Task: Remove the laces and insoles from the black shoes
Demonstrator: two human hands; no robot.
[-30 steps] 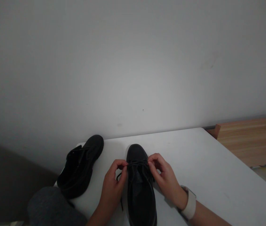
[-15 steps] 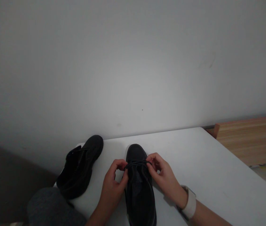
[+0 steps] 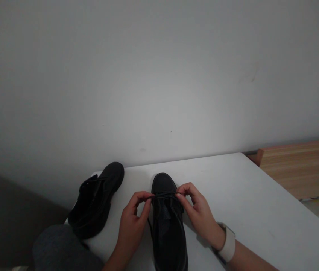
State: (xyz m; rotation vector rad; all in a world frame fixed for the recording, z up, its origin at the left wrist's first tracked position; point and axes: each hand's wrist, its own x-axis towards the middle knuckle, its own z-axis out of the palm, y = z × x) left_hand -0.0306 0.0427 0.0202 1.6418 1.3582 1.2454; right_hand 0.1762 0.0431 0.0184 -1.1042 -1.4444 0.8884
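Note:
A black lace-up shoe (image 3: 163, 183) lies on the white table, toe pointing toward the wall. Over its throat, a dark shoelace (image 3: 163, 195) stretches crosswise between my two hands. My left hand (image 3: 133, 218), left of the shoe, pinches one part of the lace between thumb and fingers, and a loose length hangs beneath it along the shoe's side. On the other side my right hand (image 3: 199, 210), with a pale watch band (image 3: 228, 244) at the wrist, pinches the lace close to the shoe's upper. How the lace is crossed or knotted is too dark to make out.
A second black shoe (image 3: 99, 201) stands at the table's left edge. The white table (image 3: 233, 188) meets a grey-white wall (image 3: 159, 82). Wooden boards (image 3: 300, 165) lie beyond its right edge. Grey cloth (image 3: 60, 248) shows at lower left.
My left hand has shifted slightly left and down, drawing the lace out straighter. A hanging length of lace now shows below it. My right hand has barely moved.

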